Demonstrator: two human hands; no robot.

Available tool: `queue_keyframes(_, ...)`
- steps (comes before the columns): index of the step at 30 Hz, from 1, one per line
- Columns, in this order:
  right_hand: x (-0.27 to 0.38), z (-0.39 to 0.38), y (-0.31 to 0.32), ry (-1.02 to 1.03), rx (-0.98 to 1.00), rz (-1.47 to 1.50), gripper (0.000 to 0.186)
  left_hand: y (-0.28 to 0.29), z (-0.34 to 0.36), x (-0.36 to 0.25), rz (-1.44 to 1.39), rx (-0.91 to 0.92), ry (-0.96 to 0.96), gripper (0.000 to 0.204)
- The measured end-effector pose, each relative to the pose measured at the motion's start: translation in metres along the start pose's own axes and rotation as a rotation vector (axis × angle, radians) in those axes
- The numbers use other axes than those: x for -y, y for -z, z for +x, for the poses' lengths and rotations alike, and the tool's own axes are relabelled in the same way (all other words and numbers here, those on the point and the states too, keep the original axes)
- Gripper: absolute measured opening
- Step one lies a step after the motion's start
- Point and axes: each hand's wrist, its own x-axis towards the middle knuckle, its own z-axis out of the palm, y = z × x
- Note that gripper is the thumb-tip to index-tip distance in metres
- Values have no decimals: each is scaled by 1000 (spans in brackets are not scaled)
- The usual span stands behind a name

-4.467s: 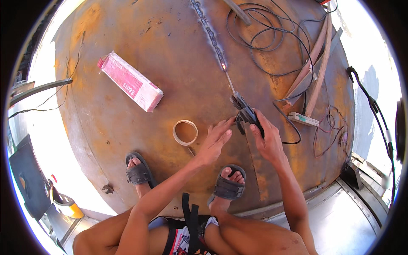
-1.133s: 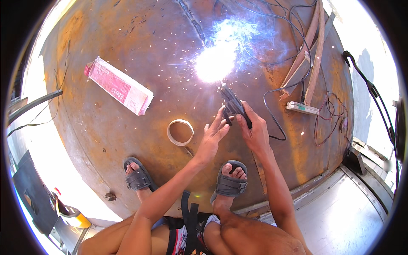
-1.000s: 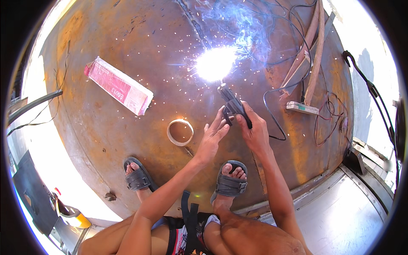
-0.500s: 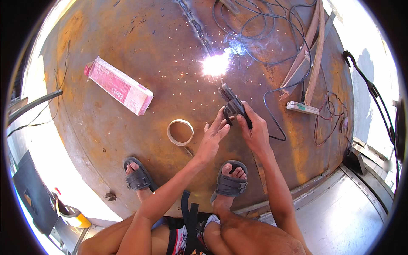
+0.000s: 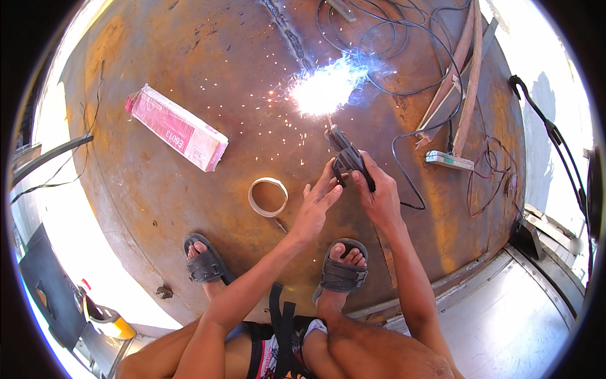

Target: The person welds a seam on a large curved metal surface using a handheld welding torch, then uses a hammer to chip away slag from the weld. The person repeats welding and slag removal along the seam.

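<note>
My right hand (image 5: 380,197) is wrapped around the black handle of a welding electrode holder (image 5: 347,156). A short stub of welding rod (image 5: 329,119) sticks out of its jaws. Beyond the stub, a glaring white-blue arc (image 5: 325,91) throws sparks and hides the rod's tip and the metal there. Fingers spread, my left hand (image 5: 312,208) rests its fingertips against the left side of the holder. A dark weld seam (image 5: 287,35) runs along the rusty steel plate (image 5: 246,114) up to the glare.
A pink-and-white electrode box (image 5: 177,129) lies at the left, and a pale ring (image 5: 267,197) sits near my left hand. Black cable (image 5: 413,183) loops to the right, by wooden strips (image 5: 470,82) and a white power strip (image 5: 449,160). My sandalled feet stand on the plate.
The arc's glare has grown wider and brighter, with more sparks spraying to its left. Both hands and the electrode holder have hardly moved.
</note>
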Motion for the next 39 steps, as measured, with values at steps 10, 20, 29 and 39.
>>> queue_keyframes(10,-2,-1,-1,-8,-5,-7,47,-2,0,-2,-16,-14,-5,71)
queue_keyframes(20,-6,-3,-2,51,-39,-33,47,-2,-2,-3,-32,-26,-21,71)
queue_keyframes(29,5,-5,2,8,-83,97,44,-8,-7,-12,-175,-17,-73,73)
queue_keyframes(39,-2,-6,-6,109,-111,7,44,-6,-8,2,-99,-6,-67,78)
